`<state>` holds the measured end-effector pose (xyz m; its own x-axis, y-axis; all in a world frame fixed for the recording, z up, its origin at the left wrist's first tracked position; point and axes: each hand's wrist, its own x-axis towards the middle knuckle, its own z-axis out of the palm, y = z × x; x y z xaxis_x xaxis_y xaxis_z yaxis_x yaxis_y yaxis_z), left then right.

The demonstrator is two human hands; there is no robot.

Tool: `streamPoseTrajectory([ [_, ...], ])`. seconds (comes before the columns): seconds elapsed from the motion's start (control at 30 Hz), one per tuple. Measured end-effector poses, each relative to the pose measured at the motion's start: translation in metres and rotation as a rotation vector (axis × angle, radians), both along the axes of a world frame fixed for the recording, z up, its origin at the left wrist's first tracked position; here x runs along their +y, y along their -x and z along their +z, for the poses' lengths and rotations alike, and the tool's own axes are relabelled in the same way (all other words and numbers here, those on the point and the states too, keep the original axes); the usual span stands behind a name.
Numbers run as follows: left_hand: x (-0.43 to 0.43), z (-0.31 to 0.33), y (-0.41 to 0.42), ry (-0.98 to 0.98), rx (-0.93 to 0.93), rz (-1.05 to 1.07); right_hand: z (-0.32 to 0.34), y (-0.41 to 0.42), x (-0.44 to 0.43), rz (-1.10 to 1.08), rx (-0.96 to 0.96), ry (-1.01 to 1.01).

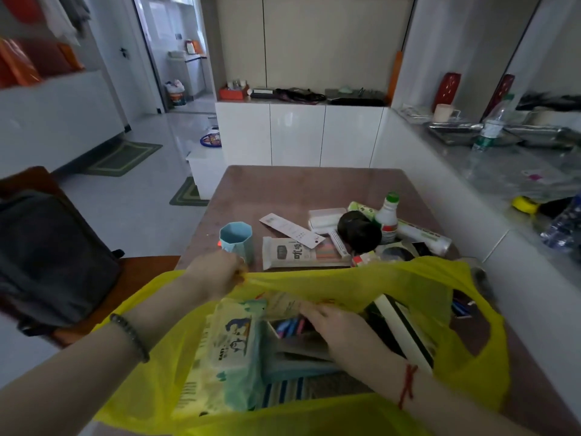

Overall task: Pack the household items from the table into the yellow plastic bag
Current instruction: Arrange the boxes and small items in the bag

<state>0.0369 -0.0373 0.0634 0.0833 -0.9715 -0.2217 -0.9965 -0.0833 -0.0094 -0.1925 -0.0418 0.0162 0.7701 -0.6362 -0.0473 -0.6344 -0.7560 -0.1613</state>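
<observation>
The yellow plastic bag lies open on the near end of the brown table. My left hand pinches the bag's far rim and holds it up. My right hand is inside the bag, fingers resting on a box of coloured pens. A wet-wipes pack and a dark book lie inside too. Beyond the bag stand a blue cup, a white packet, a paper card, a white box, a dark round object, a white bottle and a roll.
A chair with a dark backpack stands to the left of the table. A grey counter with trays and water bottles runs along the right. White cabinets sit behind the table. Tiled floor with mats lies to the left.
</observation>
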Motion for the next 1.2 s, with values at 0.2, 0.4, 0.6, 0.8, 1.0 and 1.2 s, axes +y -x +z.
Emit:
streamPoseTrajectory([
  [0.2,0.01,0.002,-0.008,-0.023,0.025,-0.111,-0.013,-0.022,0.007,-0.036,0.335,-0.245],
  [0.4,-0.013,0.019,-0.02,-0.143,0.143,-0.047,0.06,-0.024,-0.029,-0.122,-0.15,-0.371],
  [0.6,-0.084,0.056,-0.02,-0.063,0.214,-0.002,0.101,-0.026,-0.124,-0.303,-0.219,-0.269],
  [0.8,-0.157,0.016,-0.025,-0.098,0.336,0.112,0.055,-0.079,-0.227,-0.279,0.117,-0.261],
  [1.0,-0.202,-0.044,-0.029,-0.111,0.746,0.343,-0.056,-0.134,-0.292,-0.27,0.123,-0.348],
  [1.2,-0.221,-0.082,-0.035,-0.162,1.076,0.613,-0.116,-0.155,-0.316,-0.331,0.127,-0.293],
])
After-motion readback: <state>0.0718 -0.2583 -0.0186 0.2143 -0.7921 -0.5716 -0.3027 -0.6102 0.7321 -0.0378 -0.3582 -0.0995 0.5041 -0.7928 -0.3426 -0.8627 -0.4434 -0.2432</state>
